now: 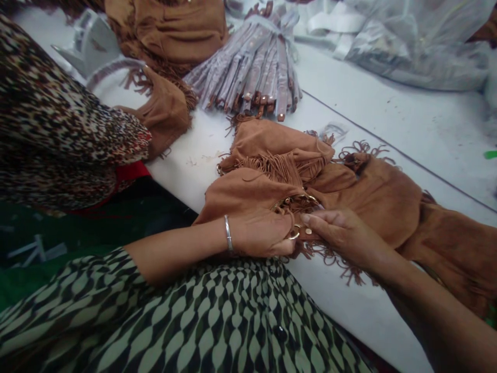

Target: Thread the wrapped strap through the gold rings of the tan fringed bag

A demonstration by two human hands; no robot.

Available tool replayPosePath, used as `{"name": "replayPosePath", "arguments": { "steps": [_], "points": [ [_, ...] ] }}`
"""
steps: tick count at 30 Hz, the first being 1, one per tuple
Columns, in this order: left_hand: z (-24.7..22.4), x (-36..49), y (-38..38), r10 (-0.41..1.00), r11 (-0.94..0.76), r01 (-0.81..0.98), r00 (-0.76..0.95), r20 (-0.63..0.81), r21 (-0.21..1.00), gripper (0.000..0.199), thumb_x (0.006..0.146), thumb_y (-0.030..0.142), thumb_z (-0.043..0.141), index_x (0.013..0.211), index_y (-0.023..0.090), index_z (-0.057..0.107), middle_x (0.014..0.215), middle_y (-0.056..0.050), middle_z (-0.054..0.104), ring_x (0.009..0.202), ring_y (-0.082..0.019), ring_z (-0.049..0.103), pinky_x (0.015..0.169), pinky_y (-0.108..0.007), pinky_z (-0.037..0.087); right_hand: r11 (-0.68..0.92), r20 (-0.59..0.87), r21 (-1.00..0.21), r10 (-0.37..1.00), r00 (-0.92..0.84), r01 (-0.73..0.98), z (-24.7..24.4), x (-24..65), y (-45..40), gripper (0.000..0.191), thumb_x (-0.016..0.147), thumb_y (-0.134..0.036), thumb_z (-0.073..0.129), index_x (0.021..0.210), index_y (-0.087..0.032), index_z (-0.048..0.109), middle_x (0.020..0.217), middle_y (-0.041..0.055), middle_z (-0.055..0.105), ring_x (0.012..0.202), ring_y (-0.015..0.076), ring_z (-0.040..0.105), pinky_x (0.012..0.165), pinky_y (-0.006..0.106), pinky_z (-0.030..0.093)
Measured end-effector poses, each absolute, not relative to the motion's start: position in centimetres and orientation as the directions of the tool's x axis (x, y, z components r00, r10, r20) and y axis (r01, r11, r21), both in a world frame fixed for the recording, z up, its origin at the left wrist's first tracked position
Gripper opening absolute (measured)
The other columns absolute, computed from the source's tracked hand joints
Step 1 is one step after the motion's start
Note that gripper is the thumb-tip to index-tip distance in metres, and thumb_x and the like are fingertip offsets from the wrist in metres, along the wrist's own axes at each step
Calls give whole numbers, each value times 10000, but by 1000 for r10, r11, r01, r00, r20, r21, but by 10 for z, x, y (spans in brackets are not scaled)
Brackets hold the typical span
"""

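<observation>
A brown suede bag [240,194] with fringes lies at the table's near edge, its top showing gold-coloured metal parts. My left hand [267,233], with a silver bangle at the wrist, is closed at a gold ring [295,232] and the brown material beside it. From the right, my right hand [341,230] pinches a brown strap end [308,225] with round gold studs, thumb on top. The fingertips of both hands are close together, and some fingers are hidden beneath the material.
More brown fringed bags [380,197] lie behind and to the right. Plastic-wrapped straps [256,67] are bundled at the back. Clear plastic bags [419,52] lie at the back right. Another person's patterned sleeve [70,119] reaches in at left, near a brown fringed piece [166,109].
</observation>
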State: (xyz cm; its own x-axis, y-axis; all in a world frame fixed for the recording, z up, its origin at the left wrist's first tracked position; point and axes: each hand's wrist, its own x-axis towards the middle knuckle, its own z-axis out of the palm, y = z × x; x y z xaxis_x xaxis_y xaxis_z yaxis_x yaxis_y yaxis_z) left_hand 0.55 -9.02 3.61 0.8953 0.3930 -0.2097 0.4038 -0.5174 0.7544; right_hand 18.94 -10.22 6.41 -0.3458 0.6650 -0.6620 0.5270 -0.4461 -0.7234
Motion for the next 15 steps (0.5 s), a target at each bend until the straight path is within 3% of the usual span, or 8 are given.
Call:
{"name": "replayPosePath", "arguments": {
  "steps": [3,8,12,15],
  "points": [
    [32,4,-93,351,-504,409,902,-252,761,307,892,358,316,1082,164,460,1013,-91,622,799,-193,575,785,-340,490,-377,-594,-763,730,-339,525,50,193,-110,459,851,-469,425,494,-182,457,385,-28,425,335,77,330,357,214,225],
    [30,7,-99,356,-456,425,892,-278,782,252,859,317,351,1022,156,455,963,-87,624,785,-194,572,773,-338,490,-222,-421,-785,876,-235,578,32,192,-128,479,902,-404,399,474,-191,418,445,-9,453,438,99,400,455,235,305],
    [30,10,-99,356,-415,413,894,-273,811,209,811,253,419,996,166,462,841,-48,618,691,-174,560,682,-304,472,-38,-275,-787,915,-295,616,26,191,-121,465,911,-352,406,473,-199,381,451,-25,400,444,94,359,481,248,280],
    [32,7,-96,424,-323,431,862,-278,843,216,830,306,462,1004,176,460,826,-36,618,683,-171,569,650,-293,460,155,-150,-724,916,-372,672,37,196,-102,446,897,-312,427,471,-202,354,458,-29,375,447,95,349,502,262,266]
  ]
}}
